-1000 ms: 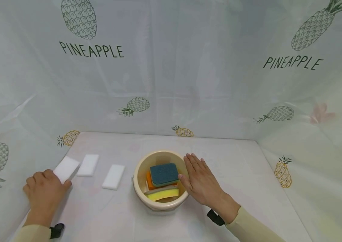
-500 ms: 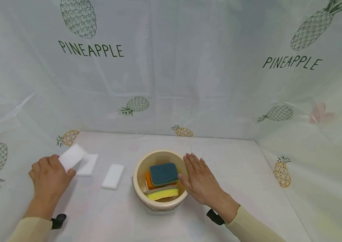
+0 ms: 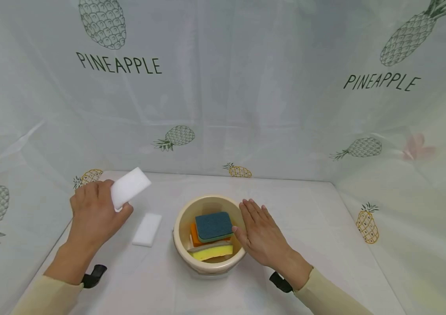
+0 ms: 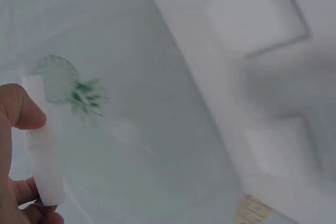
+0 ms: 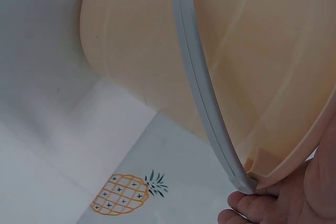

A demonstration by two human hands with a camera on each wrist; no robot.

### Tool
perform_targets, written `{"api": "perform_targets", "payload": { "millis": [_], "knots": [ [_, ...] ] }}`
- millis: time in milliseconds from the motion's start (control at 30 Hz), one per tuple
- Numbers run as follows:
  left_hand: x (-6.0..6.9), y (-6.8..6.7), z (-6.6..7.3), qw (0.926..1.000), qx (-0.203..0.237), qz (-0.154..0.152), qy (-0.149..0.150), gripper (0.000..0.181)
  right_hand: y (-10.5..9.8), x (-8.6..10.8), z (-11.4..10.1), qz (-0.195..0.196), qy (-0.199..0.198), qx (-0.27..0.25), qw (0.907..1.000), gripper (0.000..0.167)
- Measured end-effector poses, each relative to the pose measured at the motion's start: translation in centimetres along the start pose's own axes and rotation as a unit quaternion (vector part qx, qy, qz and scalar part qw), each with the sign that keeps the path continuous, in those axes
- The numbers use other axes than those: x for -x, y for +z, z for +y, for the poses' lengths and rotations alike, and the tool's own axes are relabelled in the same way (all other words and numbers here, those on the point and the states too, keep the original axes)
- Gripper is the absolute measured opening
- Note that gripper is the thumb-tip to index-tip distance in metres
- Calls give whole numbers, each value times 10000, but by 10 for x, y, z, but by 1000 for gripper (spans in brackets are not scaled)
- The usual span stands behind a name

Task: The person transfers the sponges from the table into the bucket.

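Observation:
My left hand (image 3: 96, 214) pinches a white sponge block (image 3: 130, 187) between thumb and fingers, raised over the left of the table. In the left wrist view, this sponge (image 4: 44, 150) appears edge-on, above two blurred white sponges (image 4: 257, 14) lying on the table. The head view shows one of those sponges (image 3: 147, 229); the other is hidden behind my hand. A cream bucket (image 3: 214, 267) holds a dark green scouring sponge (image 3: 213, 227), something orange (image 3: 195, 236) and a yellow sponge (image 3: 212, 252). My right hand (image 3: 264, 236) rests straight-fingered against the bucket's right rim.
A grey handle (image 5: 197, 77) hangs along the bucket's outer side in the right wrist view. A pale cloth covers the table (image 3: 305, 210). Pineapple-printed sheeting (image 3: 223, 87) rises at the back and both sides.
My left hand has lifted the white sponge and carried it right and away from me, passing over another sponge. The right hand and bucket stay in place.

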State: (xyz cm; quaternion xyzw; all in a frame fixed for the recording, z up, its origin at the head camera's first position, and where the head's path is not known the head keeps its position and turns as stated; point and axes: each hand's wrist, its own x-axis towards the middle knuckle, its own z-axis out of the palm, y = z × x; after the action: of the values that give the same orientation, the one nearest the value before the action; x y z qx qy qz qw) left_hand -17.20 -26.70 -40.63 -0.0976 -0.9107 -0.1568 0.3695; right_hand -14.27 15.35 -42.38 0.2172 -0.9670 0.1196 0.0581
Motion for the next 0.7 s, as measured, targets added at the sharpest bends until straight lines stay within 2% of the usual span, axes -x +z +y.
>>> {"api": "perform_targets", "payload": {
  "millis": [133, 333, 467, 700],
  "knots": [
    [-12, -4, 28, 9992, 160, -72, 347, 51, 0, 1, 0, 19, -10, 57, 10000, 72],
    [-17, -9, 65, 9971, 398, -343, 543, 51, 1, 1, 1, 137, -32, 230, 9996, 71],
    [-18, -10, 83, 9954, 408, -602, 623, 54, 2, 2, 0, 191, -81, 419, 9989, 68],
    [-21, -8, 109, 9877, 475, -1280, 757, 56, 2, 2, -1, 192, -157, 577, 9980, 66]
  ]
}}
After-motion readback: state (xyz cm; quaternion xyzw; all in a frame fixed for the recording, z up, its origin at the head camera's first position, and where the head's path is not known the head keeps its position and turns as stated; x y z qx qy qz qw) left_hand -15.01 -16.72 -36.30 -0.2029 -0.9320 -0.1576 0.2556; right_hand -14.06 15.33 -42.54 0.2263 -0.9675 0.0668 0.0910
